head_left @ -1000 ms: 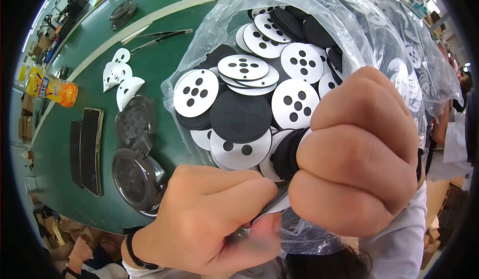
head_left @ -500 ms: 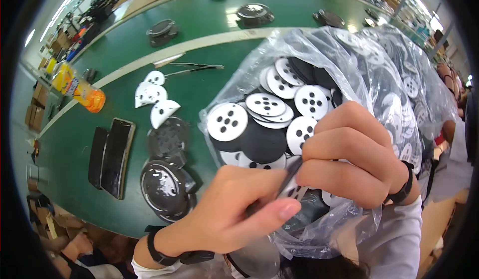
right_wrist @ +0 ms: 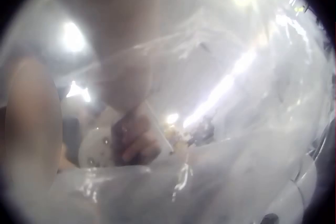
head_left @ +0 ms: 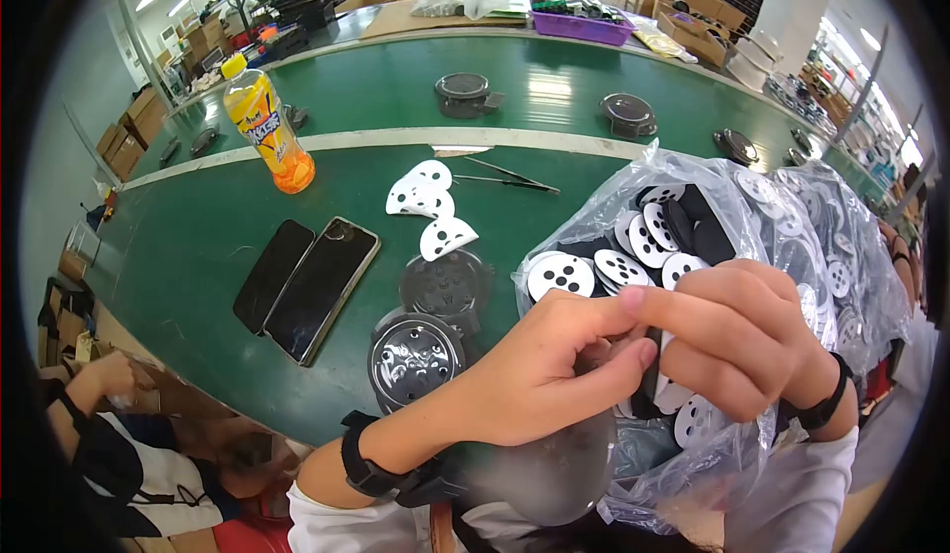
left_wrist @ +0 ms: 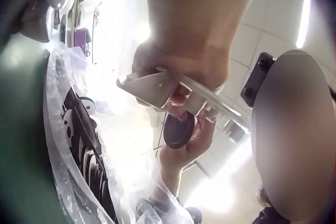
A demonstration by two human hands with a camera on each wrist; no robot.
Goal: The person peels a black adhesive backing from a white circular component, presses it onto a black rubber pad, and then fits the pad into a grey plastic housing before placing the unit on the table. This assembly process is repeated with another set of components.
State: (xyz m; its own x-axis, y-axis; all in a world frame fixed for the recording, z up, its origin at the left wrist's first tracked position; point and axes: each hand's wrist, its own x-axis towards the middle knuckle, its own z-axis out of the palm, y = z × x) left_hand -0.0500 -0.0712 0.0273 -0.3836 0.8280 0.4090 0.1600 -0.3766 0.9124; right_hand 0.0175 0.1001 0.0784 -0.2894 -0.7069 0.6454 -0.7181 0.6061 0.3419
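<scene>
In the head view my left hand [head_left: 564, 365] and right hand [head_left: 737, 330] meet over a clear plastic bag [head_left: 643, 162] of black and white round pads. My right hand pinches a round black pad [left_wrist: 178, 130], shown face-on in the left wrist view. My left thumb and index finger reach to it at the right fingertips. The left hand's other fingers curl around a smoky plastic cover [head_left: 559, 469], whose clip-like edge [left_wrist: 152, 90] shows in the left wrist view. White pads with dark holes [head_left: 561, 276] lie in the bag. Bag film blurs the right wrist view.
On the green table [head_left: 198, 286] stand or lie two phone-like black slabs [head_left: 322, 291], smoky plastic covers [head_left: 416, 360], white peeled scraps [head_left: 421, 197], tweezers [head_left: 510, 177] and an orange drink bottle [head_left: 267, 128]. More covers [head_left: 465, 93] sit beyond a pale strip. Another person's arm [head_left: 99, 380] is at left.
The head view has tilted up, bringing the far table into sight. Both hands have moved from working apart around the pad to meeting at their fingertips. The left hand's cover shows more.
</scene>
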